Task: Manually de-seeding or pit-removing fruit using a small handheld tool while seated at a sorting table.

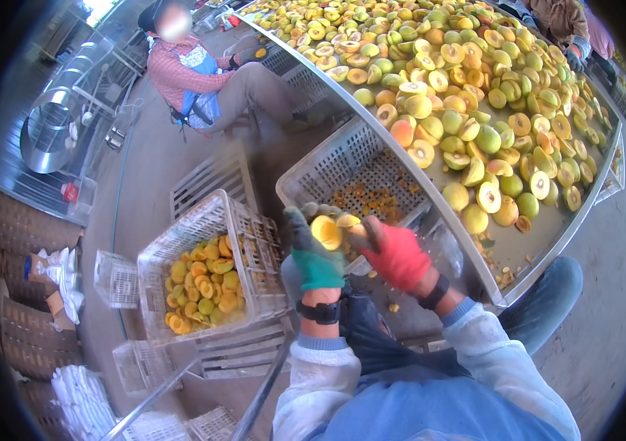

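Note:
My left hand (316, 251), in a green glove with dark fingers, holds a hollowed yellow peach half (326, 232), cut face up. My right hand (393, 251), in a red glove with dark fingertips, is curled close beside it. At its fingertips is a small yellow object (349, 220); whether it is fruit or part of a tool I cannot tell. Both hands are above the near edge of a plastic crate (318, 179) holding pits and scraps. To the left, a tilted white crate (147, 286) contains scooped peach halves (205, 286).
A metal-rimmed table (434, 206) piled with cut peaches (456, 82) stands to the right. A seated co-worker (192, 82) is beyond the crates; another person's gloved hand (575, 55) is at the far side. Slatted stools (247, 347) and metal bars (260, 394) are at left.

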A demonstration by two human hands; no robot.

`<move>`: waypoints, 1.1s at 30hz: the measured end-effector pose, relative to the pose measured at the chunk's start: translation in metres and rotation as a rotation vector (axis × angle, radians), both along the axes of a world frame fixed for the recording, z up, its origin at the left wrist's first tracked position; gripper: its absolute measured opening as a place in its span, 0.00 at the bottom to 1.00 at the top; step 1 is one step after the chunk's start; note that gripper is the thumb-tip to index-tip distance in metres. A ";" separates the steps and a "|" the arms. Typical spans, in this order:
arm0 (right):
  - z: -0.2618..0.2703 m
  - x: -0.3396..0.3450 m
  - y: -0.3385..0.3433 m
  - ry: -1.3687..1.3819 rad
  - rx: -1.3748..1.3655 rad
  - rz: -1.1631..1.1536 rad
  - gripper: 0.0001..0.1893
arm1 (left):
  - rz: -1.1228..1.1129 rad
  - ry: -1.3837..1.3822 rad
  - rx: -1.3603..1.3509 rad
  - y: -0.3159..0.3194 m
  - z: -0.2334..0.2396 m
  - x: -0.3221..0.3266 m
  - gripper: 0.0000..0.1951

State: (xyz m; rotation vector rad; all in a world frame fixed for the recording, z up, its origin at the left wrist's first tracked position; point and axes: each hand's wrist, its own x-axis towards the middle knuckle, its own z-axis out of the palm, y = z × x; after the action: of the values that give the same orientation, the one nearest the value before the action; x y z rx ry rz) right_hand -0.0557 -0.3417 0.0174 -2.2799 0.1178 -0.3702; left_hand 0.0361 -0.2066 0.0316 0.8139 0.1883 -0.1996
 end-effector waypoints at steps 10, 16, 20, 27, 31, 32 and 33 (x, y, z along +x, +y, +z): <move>-0.052 0.003 -0.030 0.462 -0.107 0.001 0.22 | 1.155 -0.352 1.123 0.127 0.098 0.028 0.26; -0.058 0.000 -0.033 0.330 -0.015 -0.094 0.19 | 0.496 -0.860 1.100 0.015 0.082 0.037 0.18; -0.066 -0.002 -0.049 0.544 -0.089 0.124 0.26 | 0.005 -1.306 1.080 -0.095 0.061 0.056 0.12; -0.077 -0.035 -0.049 0.522 0.174 0.049 0.37 | -0.329 -1.368 2.098 -0.227 0.021 0.087 0.29; -0.070 -0.044 -0.055 0.575 0.203 0.104 0.38 | -0.466 -1.375 1.967 -0.223 0.004 0.098 0.29; -0.069 -0.044 -0.056 0.598 0.252 0.114 0.38 | -0.524 -1.377 1.942 -0.218 0.001 0.099 0.29; -0.069 -0.044 -0.056 0.572 0.312 0.134 0.38 | -0.410 -1.446 1.918 -0.213 -0.004 0.093 0.28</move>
State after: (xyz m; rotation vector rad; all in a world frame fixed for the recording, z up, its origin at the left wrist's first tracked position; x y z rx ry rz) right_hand -0.0996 -0.3974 -0.0521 -2.0067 0.2892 0.3567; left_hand 0.1288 -0.4199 0.0273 2.6550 -1.4120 0.3340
